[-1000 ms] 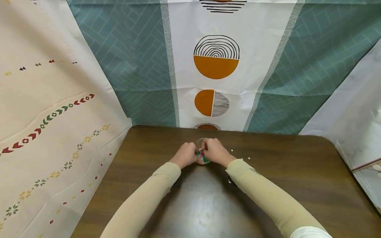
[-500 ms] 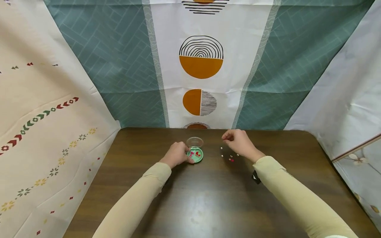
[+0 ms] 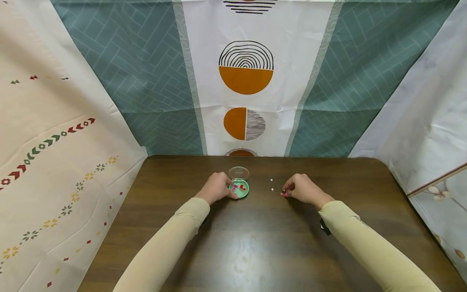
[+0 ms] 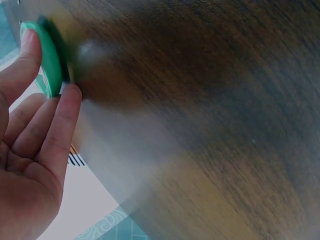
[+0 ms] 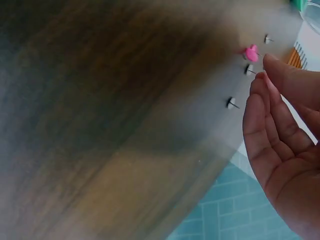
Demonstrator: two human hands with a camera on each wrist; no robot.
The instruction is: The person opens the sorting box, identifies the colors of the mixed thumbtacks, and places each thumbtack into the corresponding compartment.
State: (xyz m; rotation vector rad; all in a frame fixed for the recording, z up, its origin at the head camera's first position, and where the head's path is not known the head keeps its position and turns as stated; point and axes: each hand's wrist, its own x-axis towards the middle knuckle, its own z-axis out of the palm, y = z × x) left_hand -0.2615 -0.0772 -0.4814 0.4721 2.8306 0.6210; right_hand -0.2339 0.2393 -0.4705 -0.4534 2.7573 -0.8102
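Observation:
My left hand point(image 3: 216, 188) holds a small round green case point(image 3: 247, 191) at its left side, thumb on the near rim and fingers around the edge. The case lies on the table with its clear lid point(image 3: 238, 173) raised at the back. Inside are several red and pink push pins point(image 3: 242, 187). In the right wrist view, my right hand point(image 5: 285, 120) reaches down with thumb and index fingertips slightly apart, right beside a pink push pin point(image 5: 251, 53). Silver thumbtacks point(image 5: 249, 69) lie points up around it. Nothing shows between those fingertips.
Two more tacks lie between case and right hand, the far tack point(image 3: 271, 180) behind the near tack point(image 3: 272, 190). The brown wooden table point(image 3: 240, 243) ends at a patterned cloth point(image 3: 244, 81) hung behind it. Pale cloths point(image 3: 65, 182) hang at the sides.
My right hand has left the case, swung right, then come down at the loose pins and tacks. My left hand stays on the case, its inside now in view. The head view has shifted right.

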